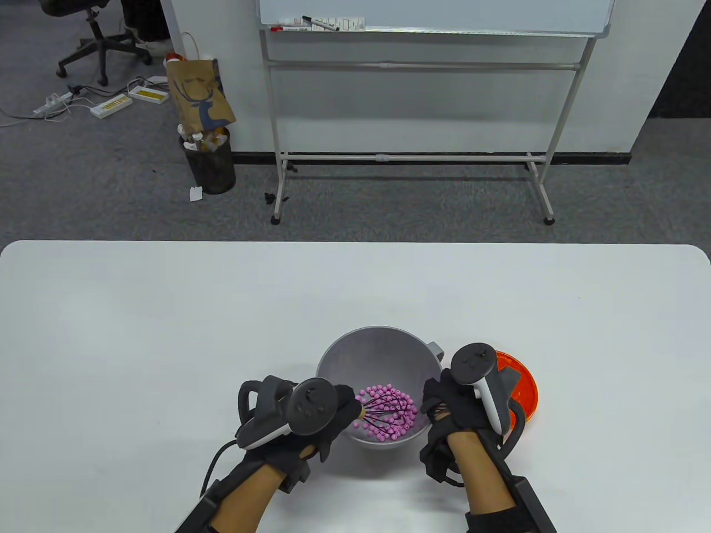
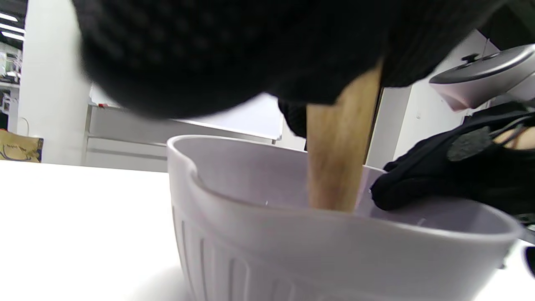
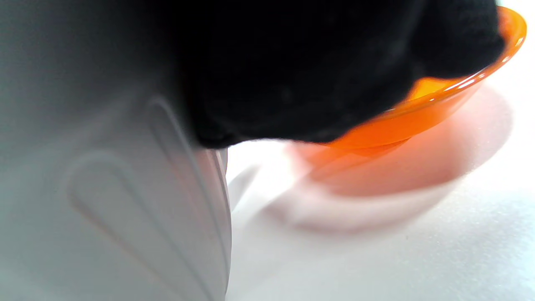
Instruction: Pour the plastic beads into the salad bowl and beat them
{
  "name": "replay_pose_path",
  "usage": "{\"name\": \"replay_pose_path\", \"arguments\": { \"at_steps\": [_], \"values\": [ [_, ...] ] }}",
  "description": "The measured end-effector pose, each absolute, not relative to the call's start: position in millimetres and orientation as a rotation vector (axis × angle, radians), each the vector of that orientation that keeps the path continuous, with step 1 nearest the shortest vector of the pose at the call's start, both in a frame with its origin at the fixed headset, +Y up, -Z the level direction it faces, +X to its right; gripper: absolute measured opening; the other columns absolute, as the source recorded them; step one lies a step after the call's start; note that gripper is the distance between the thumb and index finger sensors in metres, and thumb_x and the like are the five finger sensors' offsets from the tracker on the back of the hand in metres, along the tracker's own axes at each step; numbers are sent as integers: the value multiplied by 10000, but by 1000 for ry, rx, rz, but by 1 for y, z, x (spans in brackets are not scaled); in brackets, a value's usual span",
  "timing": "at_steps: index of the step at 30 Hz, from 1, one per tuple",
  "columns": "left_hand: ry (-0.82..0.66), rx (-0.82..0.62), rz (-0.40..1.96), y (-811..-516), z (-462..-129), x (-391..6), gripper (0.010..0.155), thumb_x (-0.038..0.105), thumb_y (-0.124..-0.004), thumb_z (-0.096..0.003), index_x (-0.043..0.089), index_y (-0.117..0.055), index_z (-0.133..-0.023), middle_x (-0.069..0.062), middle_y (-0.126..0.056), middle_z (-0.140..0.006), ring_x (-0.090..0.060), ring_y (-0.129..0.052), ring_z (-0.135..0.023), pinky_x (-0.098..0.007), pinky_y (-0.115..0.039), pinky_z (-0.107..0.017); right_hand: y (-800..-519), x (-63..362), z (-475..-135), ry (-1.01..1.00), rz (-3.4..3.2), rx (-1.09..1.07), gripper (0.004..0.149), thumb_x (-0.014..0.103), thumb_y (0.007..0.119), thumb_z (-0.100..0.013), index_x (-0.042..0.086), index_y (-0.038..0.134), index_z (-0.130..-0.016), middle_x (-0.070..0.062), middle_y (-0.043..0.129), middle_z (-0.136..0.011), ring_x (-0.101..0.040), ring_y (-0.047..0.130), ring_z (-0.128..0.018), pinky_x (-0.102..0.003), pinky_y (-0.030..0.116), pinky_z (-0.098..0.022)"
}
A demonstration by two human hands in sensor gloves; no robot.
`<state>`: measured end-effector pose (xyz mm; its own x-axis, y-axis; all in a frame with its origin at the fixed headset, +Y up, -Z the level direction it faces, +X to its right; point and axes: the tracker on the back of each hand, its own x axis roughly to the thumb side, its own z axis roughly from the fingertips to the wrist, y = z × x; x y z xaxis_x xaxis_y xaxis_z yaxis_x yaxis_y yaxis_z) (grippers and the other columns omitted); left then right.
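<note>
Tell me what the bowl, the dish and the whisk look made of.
Bowl: matte grey plastic, judging by its moulded ribs. Dish: glossy orange plastic, translucent with highlights. Whisk: pale wooden-looking handle and thin black loops, perhaps coated wire.

White table (image 1: 166, 311) is sitting in the foreground. Behind it, grey carpet (image 1: 389, 211) is covering the floor. Whiteboard (image 1: 433, 14) on a white wheeled stand (image 1: 411, 158) is standing against the wall, markers (image 1: 319, 23) lying on its tray. Black mesh bin (image 1: 210, 164) is sitting left of the stand, stuffed with trash, a paper scrap (image 1: 195, 193) lying beside it. Brown paper bag (image 1: 199, 91) with a blue deer print is leaning above the bin. Power strips (image 1: 111, 102) and cables are trailing across the carpet at far left. Office chair (image 1: 94, 39) base is showing at top left.
</note>
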<state>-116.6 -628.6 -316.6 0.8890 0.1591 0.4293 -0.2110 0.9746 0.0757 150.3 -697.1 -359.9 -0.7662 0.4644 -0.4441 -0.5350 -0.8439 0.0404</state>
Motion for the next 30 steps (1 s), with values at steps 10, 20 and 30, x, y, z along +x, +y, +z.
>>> {"name": "replay_pose_path", "arguments": {
  "at_steps": [10, 20, 30],
  "values": [
    [-352, 262, 65, -631, -321, -127, 464, 583, -855, -433, 300, -943, -790, 110, -1023, -200, -81, -1011, -101, -391, -892, -451, -697, 150, -360, 219, 2527, -578, 509, 465, 797, -479, 112, 838, -843, -29, 1023, -425, -140, 1018, -54, -354, 860, -189],
    [-364, 144, -8, -608, -314, -127, 430, 575, -876, -430, 288, -992, -730, 108, -1023, -169, -76, -1004, -78, -382, -898, -448, -698, 150, -360, 219, 2525, -578, 508, 464, 798, -478, 113, 838, -843, -30, 1023, -424, -140, 1017, -54, -354, 859, -189],
    [-469, 77, 196, -619, -312, -114, 428, 563, -838, -457, 280, -984, -745, 110, -1018, -180, -68, -1004, -83, -381, -901, -443, -698, 150, -360, 218, 2525, -577, 506, 465, 796, -480, 113, 838, -841, -29, 1024, -422, -140, 1017, -53, -353, 860, -187]
  ]
}}
